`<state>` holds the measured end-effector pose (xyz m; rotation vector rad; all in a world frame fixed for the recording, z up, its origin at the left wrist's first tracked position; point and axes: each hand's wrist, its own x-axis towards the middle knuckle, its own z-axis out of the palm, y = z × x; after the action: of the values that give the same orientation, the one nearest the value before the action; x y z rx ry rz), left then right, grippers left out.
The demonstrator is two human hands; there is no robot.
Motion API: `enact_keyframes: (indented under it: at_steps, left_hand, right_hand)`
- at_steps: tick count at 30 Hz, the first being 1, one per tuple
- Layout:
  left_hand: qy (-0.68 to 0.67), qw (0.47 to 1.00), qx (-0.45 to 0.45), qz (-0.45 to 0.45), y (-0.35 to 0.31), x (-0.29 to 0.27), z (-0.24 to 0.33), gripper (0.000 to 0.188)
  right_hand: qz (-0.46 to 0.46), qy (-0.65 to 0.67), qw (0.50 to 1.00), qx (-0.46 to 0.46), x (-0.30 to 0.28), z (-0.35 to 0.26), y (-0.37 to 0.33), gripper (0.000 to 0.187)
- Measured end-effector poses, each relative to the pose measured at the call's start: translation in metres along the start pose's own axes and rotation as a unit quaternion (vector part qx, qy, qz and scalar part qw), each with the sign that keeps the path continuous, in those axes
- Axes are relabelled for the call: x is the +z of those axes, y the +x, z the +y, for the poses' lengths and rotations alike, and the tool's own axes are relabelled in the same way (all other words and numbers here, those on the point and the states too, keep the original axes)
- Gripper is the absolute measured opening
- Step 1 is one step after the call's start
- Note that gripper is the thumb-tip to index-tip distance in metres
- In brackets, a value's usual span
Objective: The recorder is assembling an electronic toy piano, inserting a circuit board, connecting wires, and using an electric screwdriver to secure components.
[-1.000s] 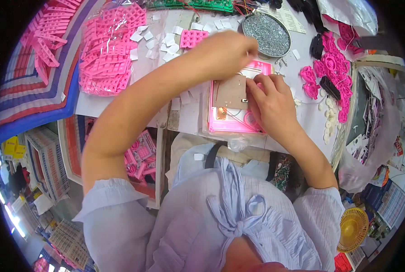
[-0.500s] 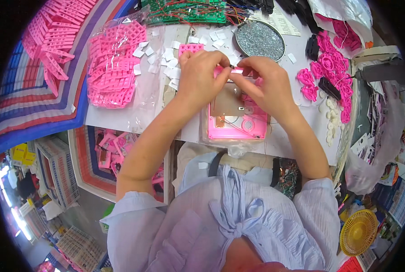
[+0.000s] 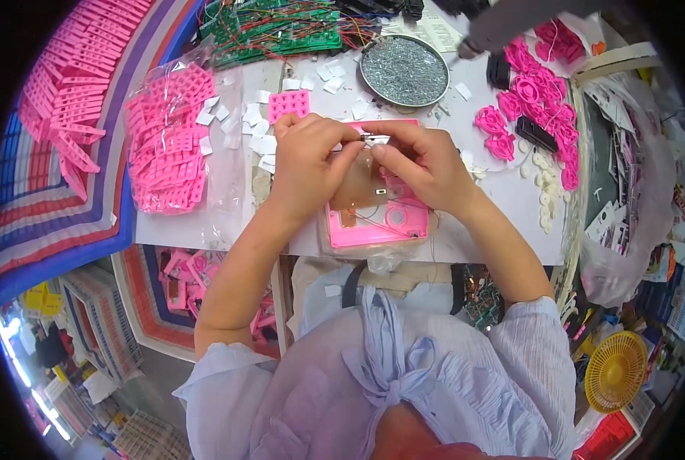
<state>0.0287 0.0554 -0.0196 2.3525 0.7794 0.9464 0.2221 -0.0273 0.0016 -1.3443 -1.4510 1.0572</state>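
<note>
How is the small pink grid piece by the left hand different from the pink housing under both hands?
The small pink grid piece is a little block of square holes; the pink housing is a much larger flat shell with a round opening. The grid piece lies untouched on the white table beyond the left hand; the housing sits under that hand and the right hand, partly hidden. Both are the same bright pink plastic.

Bright, even daylight falling across the white table [image 3: 503, 207] — shadows showing soft and short under both hands. Strong fisheye bending at the rim, black vignette closing the corners. Glare blowing out at lower left. Centre staying fairly sharp; the light blue shirt [image 3: 404, 391] blurring slightly at the bottom edge.
</note>
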Motion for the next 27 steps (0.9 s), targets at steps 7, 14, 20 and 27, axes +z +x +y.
enact_keyframes:
  at_steps: [7, 14, 20, 27]
  left_hand:
    - [0.075, 0.994, 0.083, 0.010, -0.008, -0.005, 0.012, 0.012]
    - [0.047, 0.995, 0.084, -0.002, -0.006, -0.002, 0.013, 0.012]
    - [0.035, 0.996, 0.073, -0.027, -0.012, -0.008, 0.018, 0.014]
    - [0.005, 0.999, 0.032, -0.007, -0.014, -0.004, 0.009, 0.009]
  right_hand:
    - [-0.003, -0.130, 0.991, 0.014, -0.021, -0.001, -0.013, 0.039]
    - [-0.092, -0.082, 0.992, 0.026, -0.017, -0.012, -0.021, 0.035]
    - [0.049, -0.248, 0.967, 0.006, -0.051, 0.004, 0.030, 0.043]
    - [0.257, -0.680, 0.678, 0.111, -0.201, 0.133, 0.088, 0.037]
